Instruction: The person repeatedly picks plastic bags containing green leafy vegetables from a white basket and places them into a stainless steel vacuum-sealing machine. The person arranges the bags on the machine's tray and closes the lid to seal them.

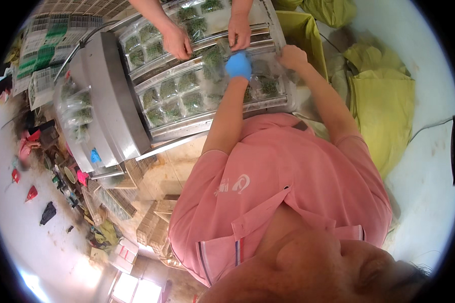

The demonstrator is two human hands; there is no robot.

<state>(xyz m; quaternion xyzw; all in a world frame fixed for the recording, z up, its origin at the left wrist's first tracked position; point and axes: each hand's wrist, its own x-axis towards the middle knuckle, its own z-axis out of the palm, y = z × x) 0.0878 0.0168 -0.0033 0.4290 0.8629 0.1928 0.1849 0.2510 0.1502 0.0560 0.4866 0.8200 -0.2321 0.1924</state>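
Observation:
My left hand (238, 65), in a blue glove, is over clear plastic bags of green, leafy-looking contents on the metal bed (162, 132) of a machine. Its fingers are smeared and partly hidden. At the bed's right edge my right hand (292, 58) is closed, with the blurred edge of a clear plastic bag (262, 66) at its fingers. Just below lies another filled bag (269, 86). Left of my glove, a row of filled bags (179, 91) lies along a metal bar. Across the bed, a co-worker's two bare hands (177, 44) reach in, one close to my glove.
The machine's grey metal lid (103, 96) stands at the left, with filled bags (76, 108) beyond it. A yellow-green bin (303, 35) and large yellow sacks (381, 111) are at the right. Stacked crates (55, 43) stand far left; wire-mesh trays (114, 202) sit lower left.

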